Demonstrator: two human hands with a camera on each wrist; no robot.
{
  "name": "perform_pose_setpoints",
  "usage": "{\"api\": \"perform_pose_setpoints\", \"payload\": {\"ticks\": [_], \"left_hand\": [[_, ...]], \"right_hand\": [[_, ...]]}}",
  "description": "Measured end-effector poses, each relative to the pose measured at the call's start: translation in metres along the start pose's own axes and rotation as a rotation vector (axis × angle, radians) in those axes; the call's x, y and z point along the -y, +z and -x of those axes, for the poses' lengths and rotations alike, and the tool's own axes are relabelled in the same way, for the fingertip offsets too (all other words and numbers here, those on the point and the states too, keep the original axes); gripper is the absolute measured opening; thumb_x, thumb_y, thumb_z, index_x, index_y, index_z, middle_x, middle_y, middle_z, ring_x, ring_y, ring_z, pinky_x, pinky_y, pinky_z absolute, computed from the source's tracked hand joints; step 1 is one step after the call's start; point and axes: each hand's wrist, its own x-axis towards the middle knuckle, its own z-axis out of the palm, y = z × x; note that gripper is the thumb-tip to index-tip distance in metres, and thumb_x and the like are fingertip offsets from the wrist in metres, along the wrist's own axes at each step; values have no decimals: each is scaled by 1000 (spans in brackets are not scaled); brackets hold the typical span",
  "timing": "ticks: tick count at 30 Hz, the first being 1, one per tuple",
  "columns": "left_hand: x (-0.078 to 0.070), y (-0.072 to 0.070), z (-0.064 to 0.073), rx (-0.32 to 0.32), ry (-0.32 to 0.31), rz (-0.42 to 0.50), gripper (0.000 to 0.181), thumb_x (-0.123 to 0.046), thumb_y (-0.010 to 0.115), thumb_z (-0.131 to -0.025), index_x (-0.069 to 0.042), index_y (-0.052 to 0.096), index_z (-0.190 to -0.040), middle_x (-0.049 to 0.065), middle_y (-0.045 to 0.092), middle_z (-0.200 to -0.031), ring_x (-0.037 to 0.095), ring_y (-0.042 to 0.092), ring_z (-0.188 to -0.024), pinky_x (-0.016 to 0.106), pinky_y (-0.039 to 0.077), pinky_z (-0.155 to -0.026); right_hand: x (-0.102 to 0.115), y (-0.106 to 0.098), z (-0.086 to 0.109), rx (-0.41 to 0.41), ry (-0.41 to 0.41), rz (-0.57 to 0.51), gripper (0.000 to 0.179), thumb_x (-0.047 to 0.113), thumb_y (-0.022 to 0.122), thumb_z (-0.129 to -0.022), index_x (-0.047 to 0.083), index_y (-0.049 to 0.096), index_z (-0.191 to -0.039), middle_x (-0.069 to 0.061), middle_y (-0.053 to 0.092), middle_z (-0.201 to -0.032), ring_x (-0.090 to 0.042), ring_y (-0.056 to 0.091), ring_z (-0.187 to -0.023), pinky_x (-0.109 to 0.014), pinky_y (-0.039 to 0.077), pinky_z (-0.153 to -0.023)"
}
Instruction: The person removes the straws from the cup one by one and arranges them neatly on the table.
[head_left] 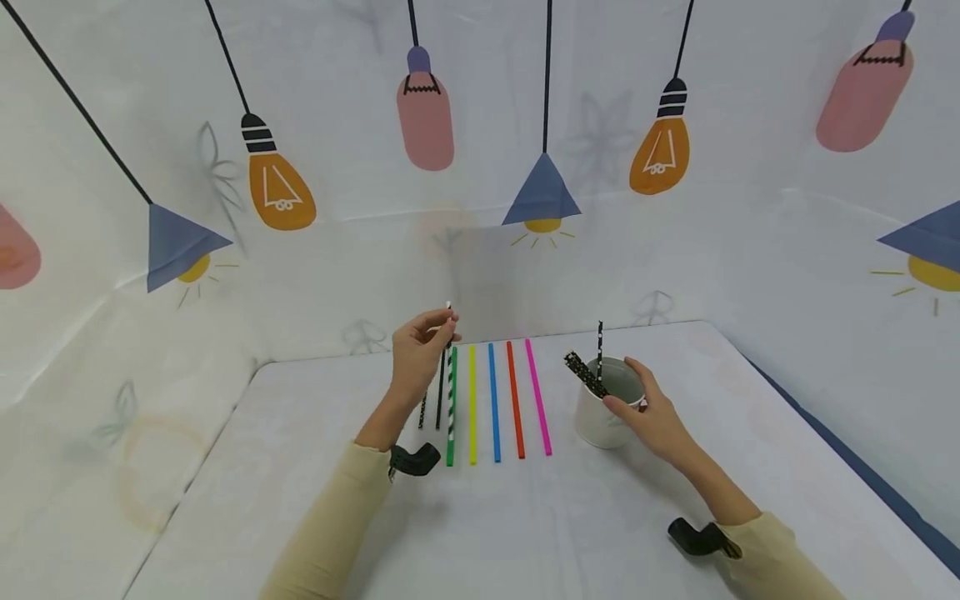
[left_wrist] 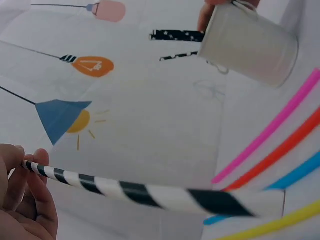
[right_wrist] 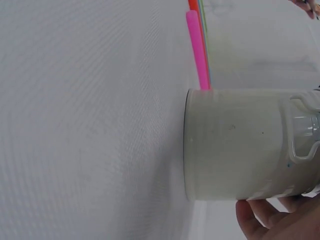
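Observation:
My left hand (head_left: 416,357) pinches a black-and-white striped straw (left_wrist: 140,194) near its upper end, above the table. The straw hangs down, in front of the green straw (head_left: 451,457) in the head view. At the right, my right hand (head_left: 654,412) grips a small white metal bucket (right_wrist: 235,145) by its rim and side. The bucket stands upright. A thicker black patterned bunch of straws (head_left: 584,373) and one thin black-and-white straw (head_left: 600,346) lean out of it. In the left wrist view the bucket (left_wrist: 250,45) shows wire handles.
Between the hands lie yellow (head_left: 472,408), blue (head_left: 494,404), red (head_left: 515,400) and pink straws (head_left: 537,398), side by side. Left of the green one lie two dark straws, one black (head_left: 439,408). A lamp-patterned sheet (head_left: 480,250) hangs behind the white table (head_left: 525,525).

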Motion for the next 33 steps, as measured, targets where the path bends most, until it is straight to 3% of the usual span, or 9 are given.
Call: {"api": "perform_pose_setpoints", "payload": {"ticks": [2, 8, 12, 15, 23, 29, 33], "left_hand": [[11, -13, -1, 20, -44, -23, 23, -5, 61, -95, 3, 66, -117, 18, 64, -114, 24, 68, -79, 31, 55, -75], [22, -52, 3, 87, -160, -181, 29, -7, 59, -98, -6, 62, -127, 11, 59, -125, 20, 69, -80, 29, 53, -71], [29, -74, 1, 114, -221, -272, 32, -12, 60, -98, -7, 60, -130, 8, 59, -128, 13, 70, -75, 29, 51, -66], [35, -87, -2, 117, -249, -290, 35, -15, 61, -97, -4, 59, -131, 9, 59, -129, 15, 70, -73, 26, 51, -64], [52, -103, -8, 102, -324, -292, 35, -14, 64, -96, 3, 61, -126, 21, 59, -125, 20, 70, -75, 24, 51, -63], [70, -112, -12, 46, -400, -258, 34, -15, 66, -94, 7, 63, -120, 15, 67, -103, 17, 70, -74, 24, 52, -63], [83, -117, -14, 41, -455, -255, 37, -15, 66, -94, 10, 62, -121, 18, 66, -104, 14, 69, -72, 20, 51, -62]], "right_hand": [[0, 0, 0, -1, -3, 2, 80, 39, 62, -95, 18, 14, -155, -26, 43, -138, -33, 55, -91, -39, 45, -71], [-1, 0, 2, -2, -1, 8, 80, 38, 62, -95, 16, 14, -155, -26, 41, -140, -36, 55, -98, -40, 46, -73], [-1, 0, 1, 6, 9, 9, 80, 39, 61, -96, 18, 13, -156, -27, 43, -138, -35, 56, -96, -39, 46, -72], [0, 0, 0, 8, 4, 0, 80, 40, 61, -96, 20, 12, -156, -27, 43, -138, -35, 56, -97, -40, 46, -73], [-1, 0, 1, 6, -2, -9, 80, 37, 62, -96, 19, 12, -156, -26, 44, -136, -31, 54, -91, -38, 45, -70], [-1, 1, 0, 3, -17, -21, 80, 36, 63, -95, 18, 14, -155, -25, 44, -137, -31, 53, -91, -38, 45, -70], [0, 0, 1, -1, -18, -21, 80, 35, 63, -96, 16, 14, -155, -25, 42, -140, -32, 52, -98, -39, 45, -73]]}}
